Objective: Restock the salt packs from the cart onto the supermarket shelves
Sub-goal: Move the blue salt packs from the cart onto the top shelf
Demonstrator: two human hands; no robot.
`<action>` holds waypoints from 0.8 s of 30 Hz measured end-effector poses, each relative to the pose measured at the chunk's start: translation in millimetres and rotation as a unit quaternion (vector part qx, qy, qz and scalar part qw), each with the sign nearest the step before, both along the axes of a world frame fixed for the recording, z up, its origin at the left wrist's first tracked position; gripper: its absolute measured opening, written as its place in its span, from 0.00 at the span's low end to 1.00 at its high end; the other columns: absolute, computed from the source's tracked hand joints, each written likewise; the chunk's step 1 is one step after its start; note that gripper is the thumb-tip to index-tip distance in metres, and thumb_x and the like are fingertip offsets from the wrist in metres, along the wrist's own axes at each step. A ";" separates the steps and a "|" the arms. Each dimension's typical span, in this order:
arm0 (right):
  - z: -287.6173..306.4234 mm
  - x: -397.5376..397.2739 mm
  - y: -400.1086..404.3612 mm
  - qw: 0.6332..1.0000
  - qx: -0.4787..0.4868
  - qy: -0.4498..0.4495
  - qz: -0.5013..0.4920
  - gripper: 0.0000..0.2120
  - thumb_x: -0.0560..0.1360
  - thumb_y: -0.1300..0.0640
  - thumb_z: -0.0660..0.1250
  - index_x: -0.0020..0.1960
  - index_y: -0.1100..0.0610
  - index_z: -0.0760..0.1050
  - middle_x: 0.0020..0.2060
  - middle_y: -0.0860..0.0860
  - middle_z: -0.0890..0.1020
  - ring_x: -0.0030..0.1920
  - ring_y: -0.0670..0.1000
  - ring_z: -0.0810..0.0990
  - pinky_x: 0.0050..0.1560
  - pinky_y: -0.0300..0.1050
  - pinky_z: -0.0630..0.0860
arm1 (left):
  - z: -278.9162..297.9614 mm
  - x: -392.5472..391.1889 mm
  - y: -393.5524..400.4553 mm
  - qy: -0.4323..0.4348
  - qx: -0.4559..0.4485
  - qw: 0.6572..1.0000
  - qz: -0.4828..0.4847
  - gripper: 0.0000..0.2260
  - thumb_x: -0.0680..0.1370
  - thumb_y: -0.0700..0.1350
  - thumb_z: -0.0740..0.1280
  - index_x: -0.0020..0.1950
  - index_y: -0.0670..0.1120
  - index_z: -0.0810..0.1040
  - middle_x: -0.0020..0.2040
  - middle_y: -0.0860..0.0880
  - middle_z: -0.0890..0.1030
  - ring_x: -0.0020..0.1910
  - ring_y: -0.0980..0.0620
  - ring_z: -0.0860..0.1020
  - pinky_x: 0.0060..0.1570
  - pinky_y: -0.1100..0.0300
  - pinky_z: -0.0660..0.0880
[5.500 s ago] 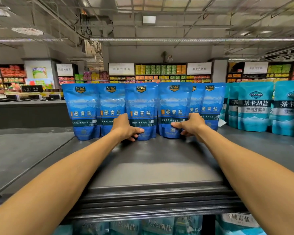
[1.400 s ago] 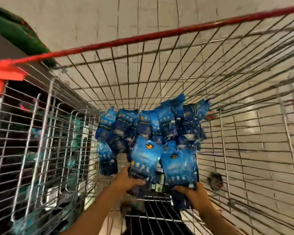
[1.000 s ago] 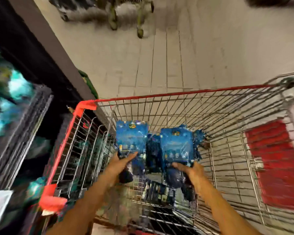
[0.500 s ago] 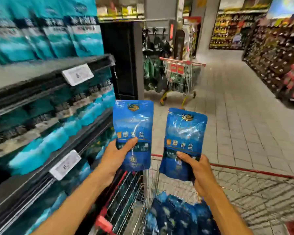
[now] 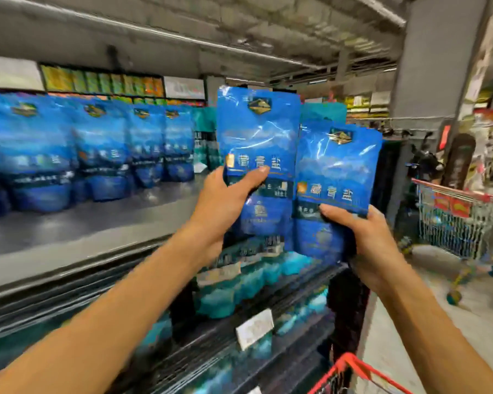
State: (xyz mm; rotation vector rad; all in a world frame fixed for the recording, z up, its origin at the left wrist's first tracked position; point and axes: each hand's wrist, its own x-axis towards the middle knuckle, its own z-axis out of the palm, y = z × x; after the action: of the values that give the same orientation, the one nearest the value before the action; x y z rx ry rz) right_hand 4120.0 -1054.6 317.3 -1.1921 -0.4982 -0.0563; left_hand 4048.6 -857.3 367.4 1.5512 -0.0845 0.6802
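My left hand (image 5: 222, 206) grips a blue salt pack (image 5: 258, 143) by its lower half and holds it upright at the height of the top shelf (image 5: 77, 231). Beside it, my right hand (image 5: 362, 240) grips a second blue salt pack (image 5: 337, 172), slightly lower and to the right. A row of matching blue salt packs (image 5: 97, 149) stands at the back of that grey shelf, to the left of my hands. Only a red corner of my cart (image 5: 350, 373) shows at the bottom right.
Teal salt packs (image 5: 239, 282) fill the lower shelves, with a white price tag (image 5: 255, 328) on the shelf edge. Another wire shopping cart (image 5: 456, 220) stands in the aisle at right, beside a grey pillar (image 5: 433, 58).
Both hands have lifted the two blue packs from cart height to the top shelf level, and my view has swung left toward the shelf. Earlier they were picked out of the cart.
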 end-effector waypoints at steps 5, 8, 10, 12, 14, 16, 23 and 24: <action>62.7 60.8 80.7 0.991 -0.022 -0.022 0.133 0.08 0.69 0.62 0.73 0.47 0.55 0.84 0.42 0.50 0.87 0.37 0.49 0.85 0.37 0.47 0.82 | 41.6 16.4 67.1 0.019 -0.022 0.993 0.117 0.15 0.74 0.48 0.74 0.60 0.46 0.81 0.52 0.51 0.86 0.51 0.52 0.84 0.57 0.52 0.79; 84.3 96.9 135.1 0.980 -0.050 -0.024 0.190 0.08 0.73 0.66 0.71 0.51 0.57 0.82 0.40 0.50 0.87 0.37 0.49 0.85 0.38 0.45 0.82 | 48.8 32.8 112.8 0.053 -0.042 0.980 0.187 0.17 0.74 0.46 0.74 0.60 0.42 0.79 0.53 0.46 0.85 0.52 0.48 0.82 0.59 0.50 0.78; 90.2 117.5 168.7 0.977 -0.069 -0.020 0.202 0.12 0.72 0.69 0.71 0.54 0.60 0.81 0.44 0.52 0.87 0.40 0.50 0.85 0.43 0.46 0.83 | 45.8 45.8 140.0 0.079 -0.051 0.972 0.214 0.17 0.75 0.43 0.74 0.60 0.39 0.79 0.55 0.42 0.84 0.56 0.43 0.81 0.60 0.48 0.77; 93.4 136.0 200.3 0.976 -0.090 -0.011 0.197 0.15 0.71 0.71 0.72 0.57 0.65 0.80 0.49 0.57 0.85 0.44 0.53 0.84 0.49 0.48 0.83 | 39.4 59.2 163.5 0.093 -0.077 0.967 0.223 0.15 0.75 0.41 0.73 0.59 0.37 0.77 0.58 0.39 0.82 0.56 0.42 0.81 0.61 0.45 0.76; 93.9 152.0 226.1 0.976 -0.108 0.018 0.188 0.16 0.70 0.73 0.72 0.57 0.68 0.79 0.51 0.60 0.84 0.48 0.56 0.82 0.54 0.52 0.82 | 31.6 70.7 180.8 0.099 -0.090 0.965 0.225 0.12 0.75 0.40 0.73 0.55 0.41 0.75 0.55 0.42 0.82 0.50 0.47 0.81 0.56 0.49 0.79; 91.9 167.7 246.9 0.973 -0.125 0.047 0.189 0.14 0.69 0.75 0.72 0.53 0.66 0.80 0.50 0.60 0.83 0.50 0.57 0.82 0.56 0.55 0.80 | 24.6 81.1 194.9 0.104 -0.067 0.962 0.244 0.09 0.75 0.41 0.73 0.50 0.44 0.75 0.46 0.49 0.82 0.44 0.54 0.80 0.49 0.59 0.78; 88.4 199.9 277.9 0.959 -0.185 0.046 0.211 0.10 0.71 0.72 0.73 0.46 0.60 0.80 0.48 0.54 0.85 0.52 0.55 0.82 0.60 0.53 0.78 | 14.5 72.8 215.1 0.235 0.196 0.892 0.332 0.19 0.67 0.49 0.80 0.54 0.46 0.82 0.51 0.48 0.84 0.51 0.49 0.81 0.57 0.53 0.78; 88.0 200.7 279.2 0.957 -0.187 0.043 0.219 0.10 0.71 0.72 0.73 0.46 0.59 0.80 0.46 0.53 0.86 0.50 0.54 0.82 0.57 0.52 0.79 | 14.3 69.7 214.9 0.256 0.242 0.863 0.361 0.22 0.65 0.53 0.81 0.55 0.46 0.82 0.51 0.49 0.84 0.51 0.49 0.81 0.55 0.54 0.78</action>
State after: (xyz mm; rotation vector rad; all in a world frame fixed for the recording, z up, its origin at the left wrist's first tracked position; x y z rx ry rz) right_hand 4320.7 -775.4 405.2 -1.4183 -0.7071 0.4871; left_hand 4118.3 -642.4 381.7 2.2303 0.8256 0.8318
